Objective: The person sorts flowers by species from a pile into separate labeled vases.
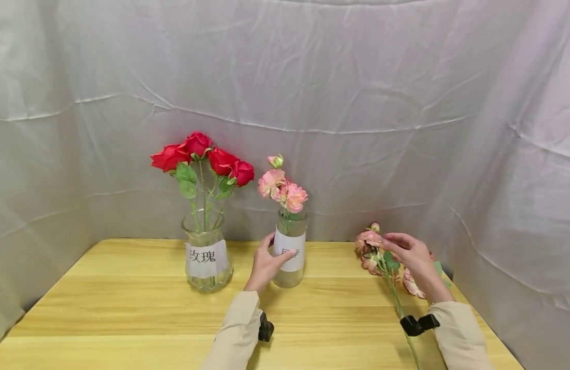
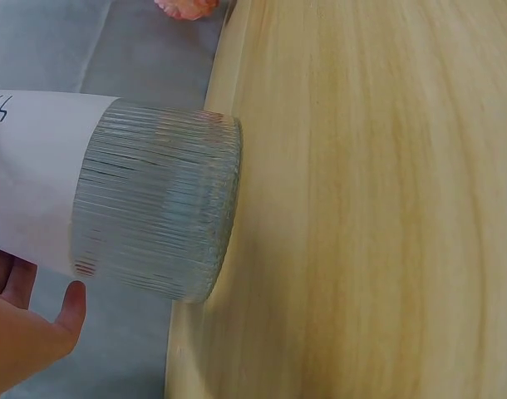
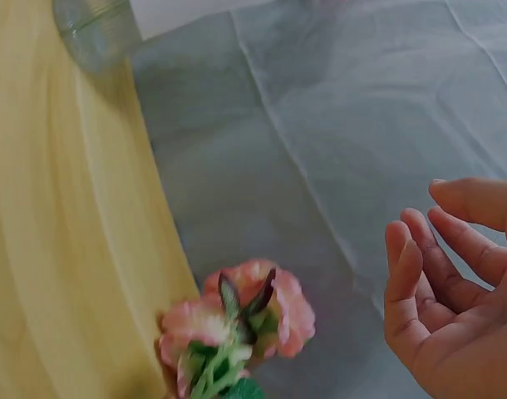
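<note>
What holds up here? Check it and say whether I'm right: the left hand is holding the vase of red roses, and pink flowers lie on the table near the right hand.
Wrong vase: the head view shows the left hand holding the vase of pink flowers, not the vase of red roses. Pink blooms do lie on the table near the right hand.

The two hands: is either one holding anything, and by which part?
The left hand is around the labelled middle of the cylindrical glass vase, but whether it grips cannot be told. The right hand, near pink flowers, holds nothing.
</note>
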A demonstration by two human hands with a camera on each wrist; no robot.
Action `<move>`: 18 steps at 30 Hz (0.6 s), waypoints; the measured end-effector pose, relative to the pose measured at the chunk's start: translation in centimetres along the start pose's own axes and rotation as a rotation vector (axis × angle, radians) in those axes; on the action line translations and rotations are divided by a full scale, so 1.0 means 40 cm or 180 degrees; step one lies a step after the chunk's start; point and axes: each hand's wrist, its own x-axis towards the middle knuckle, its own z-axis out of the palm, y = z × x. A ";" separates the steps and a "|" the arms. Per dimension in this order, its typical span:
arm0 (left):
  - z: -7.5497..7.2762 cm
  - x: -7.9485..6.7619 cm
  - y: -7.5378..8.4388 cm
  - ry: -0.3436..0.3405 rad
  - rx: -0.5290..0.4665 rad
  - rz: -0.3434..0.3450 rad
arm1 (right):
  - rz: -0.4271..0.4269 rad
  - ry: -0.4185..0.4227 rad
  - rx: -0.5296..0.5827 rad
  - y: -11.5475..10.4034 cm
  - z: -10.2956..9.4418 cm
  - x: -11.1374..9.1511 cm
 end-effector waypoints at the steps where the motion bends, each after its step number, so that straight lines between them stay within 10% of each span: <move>1: 0.001 0.001 -0.001 0.0003 0.0002 -0.0003 | 0.0009 0.0002 -0.0006 0.007 -0.004 -0.002; 18: 0.000 0.000 -0.002 -0.0017 -0.0069 0.0001 | 0.0113 -0.0105 -0.0275 0.100 -0.017 -0.061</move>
